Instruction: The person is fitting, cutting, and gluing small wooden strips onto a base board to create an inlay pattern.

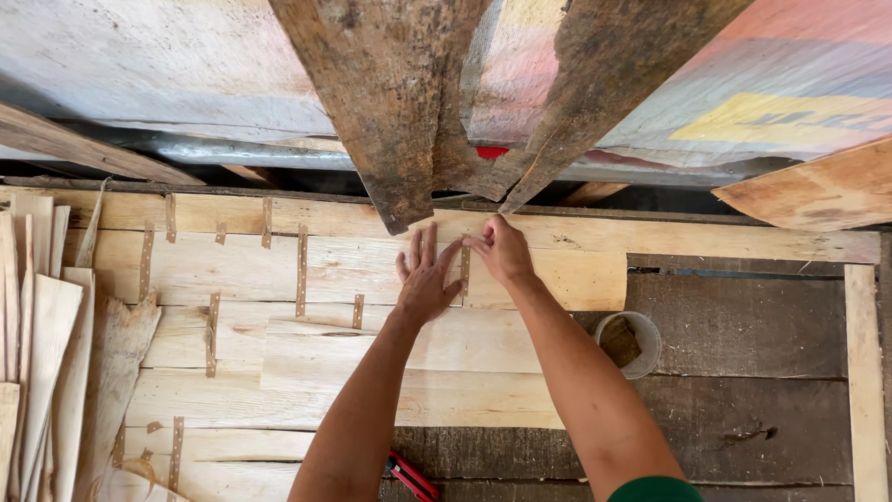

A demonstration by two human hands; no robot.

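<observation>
The left hand [426, 279] lies flat on the pale wood sheets [372, 279], fingers spread wide and holding nothing. It presses down just beside a seam between two thin sheets. The right hand [502, 249] is touching the top end of a short brown tape strip [465, 270] that runs down over that seam. Its fingers are pinched close at the strip's top, but I cannot tell if they grip the strip or only press it.

Many more brown strips [302, 270] already sit across other seams to the left. The sheets rest on a dark wooden counter [743, 409]. A small grey cup [632, 342] stands on the counter near the right arm. A red tool [409, 476] lies by the left arm at the bottom. Loose wood slats [46, 353] are stacked at the far left. Rough dark boards [390, 112] hang over the top of the view.

To do this bit well, I think the flat hand should keep both sheets tight together so no gap opens. The strip should lie straight, half on each sheet, and be rubbed down from top to bottom so no bumps are left.
</observation>
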